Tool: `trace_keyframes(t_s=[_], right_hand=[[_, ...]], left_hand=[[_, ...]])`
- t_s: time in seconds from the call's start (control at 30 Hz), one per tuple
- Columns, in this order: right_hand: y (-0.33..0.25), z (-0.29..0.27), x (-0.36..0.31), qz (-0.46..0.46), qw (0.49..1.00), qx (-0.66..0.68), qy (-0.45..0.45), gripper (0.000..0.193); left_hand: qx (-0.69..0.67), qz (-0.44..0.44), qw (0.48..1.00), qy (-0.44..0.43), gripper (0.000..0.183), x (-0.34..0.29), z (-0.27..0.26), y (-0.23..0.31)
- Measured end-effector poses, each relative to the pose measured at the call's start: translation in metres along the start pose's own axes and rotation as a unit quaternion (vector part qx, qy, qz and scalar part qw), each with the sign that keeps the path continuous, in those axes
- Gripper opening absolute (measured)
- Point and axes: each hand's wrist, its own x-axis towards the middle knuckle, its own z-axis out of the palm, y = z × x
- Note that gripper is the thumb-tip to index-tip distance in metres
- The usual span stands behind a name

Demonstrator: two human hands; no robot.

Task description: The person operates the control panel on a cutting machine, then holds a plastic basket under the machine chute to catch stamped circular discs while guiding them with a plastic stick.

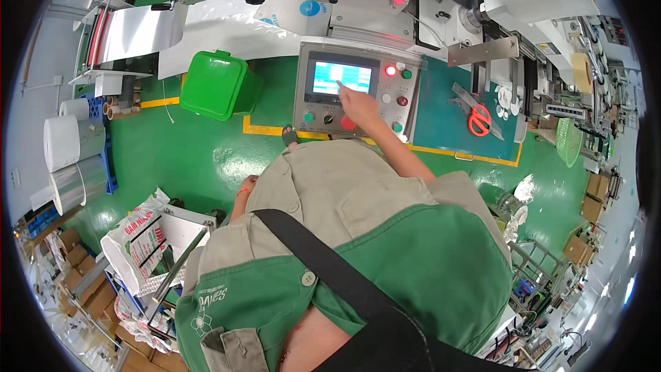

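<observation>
At the right hand (pixel 359 106), the touchscreen (pixel 350 73) runs lengthwise left to right.

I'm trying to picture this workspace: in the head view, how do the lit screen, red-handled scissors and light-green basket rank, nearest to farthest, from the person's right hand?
From the right hand, as the head view shows:
1. Lit screen, right at the fingers.
2. Red-handled scissors, to the right, on the teal surface.
3. Light-green basket, farther right, beyond that surface.
</observation>
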Motion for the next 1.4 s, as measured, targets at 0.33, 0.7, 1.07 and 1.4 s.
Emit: trace_keyframes(t_s=[0.33, 0.7, 1.07, 1.4], right_hand=[[0.046, -0.020, 0.003, 0.046, 0.993, -0.056, 0.093, 0.037], [0.011, -0.009, 0.003, 0.002, 0.999, -0.038, -0.012, 0.038], [0.016, 0.003, -0.006, -0.035, 0.995, -0.082, -0.045, 0.038], [0.013, 0.001, -0.008, -0.030, 0.995, -0.075, -0.051, 0.038]], left_hand=[[-0.092, -0.013, 0.995, -0.037, 0.034, -0.015, -0.019, 0.029], [-0.085, 0.032, 0.996, -0.023, 0.032, -0.002, -0.011, 0.021], [-0.013, 0.037, 0.999, 0.009, 0.033, -0.007, -0.007, 0.021], [-0.084, 0.036, 0.996, -0.012, 0.034, -0.001, -0.003, 0.006]])
